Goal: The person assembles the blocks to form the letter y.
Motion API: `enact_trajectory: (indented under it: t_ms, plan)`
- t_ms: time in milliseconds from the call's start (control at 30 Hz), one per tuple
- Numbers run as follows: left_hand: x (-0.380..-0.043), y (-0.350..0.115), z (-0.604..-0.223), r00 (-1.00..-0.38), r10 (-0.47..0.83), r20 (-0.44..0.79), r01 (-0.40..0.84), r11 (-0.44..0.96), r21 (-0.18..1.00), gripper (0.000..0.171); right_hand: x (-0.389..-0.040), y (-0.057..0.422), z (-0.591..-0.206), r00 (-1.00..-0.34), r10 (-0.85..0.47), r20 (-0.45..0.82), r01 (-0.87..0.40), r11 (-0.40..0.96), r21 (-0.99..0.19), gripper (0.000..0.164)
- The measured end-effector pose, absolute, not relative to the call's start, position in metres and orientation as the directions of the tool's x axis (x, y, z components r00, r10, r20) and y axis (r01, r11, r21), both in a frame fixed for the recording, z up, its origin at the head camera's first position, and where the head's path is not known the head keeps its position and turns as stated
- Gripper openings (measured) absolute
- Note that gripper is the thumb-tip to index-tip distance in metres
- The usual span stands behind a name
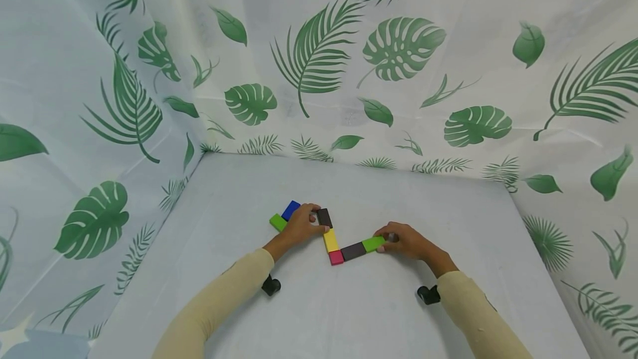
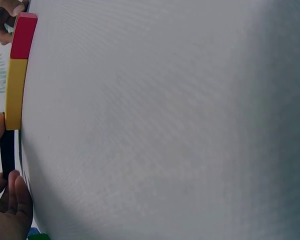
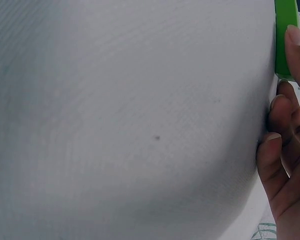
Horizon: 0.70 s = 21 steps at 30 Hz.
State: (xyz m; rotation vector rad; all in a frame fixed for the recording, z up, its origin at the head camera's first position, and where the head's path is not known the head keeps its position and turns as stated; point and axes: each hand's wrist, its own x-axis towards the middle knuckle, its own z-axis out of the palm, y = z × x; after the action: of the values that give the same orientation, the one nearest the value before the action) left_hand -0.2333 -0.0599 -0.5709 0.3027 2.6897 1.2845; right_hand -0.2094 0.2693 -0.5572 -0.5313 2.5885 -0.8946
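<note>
One yellow block (image 1: 330, 241), one red block (image 1: 336, 257), one blue block (image 1: 291, 210), two green blocks (image 1: 371, 245) and two near-black blocks (image 1: 354, 251) are plain. The sleeves (image 1: 219, 292) are cream, the bench (image 1: 324, 314) pale grey, the curtain (image 1: 329, 121) white with green leaves (image 1: 478, 126) (some feathery, some notched).

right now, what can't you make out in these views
Head: part of the blue block and left green block, behind the left hand.
Left wrist: most of that green block, cut off by the bottom edge.
Right wrist: the right green block, cut off by the top edge and partly covered by the right hand.
</note>
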Motion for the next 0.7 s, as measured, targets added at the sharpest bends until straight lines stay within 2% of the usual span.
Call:
enact_trajectory:
  t_ms: [700]
  plan:
    - [-0.2324, -0.0579, -0.5688, -0.970, 0.229, -0.081, 0.089, 0.644, 0.760, 0.064, -0.2098, 0.2690, -0.5574, -0.871, -0.446, -0.206, -0.226, 0.736, -0.638, 0.038]
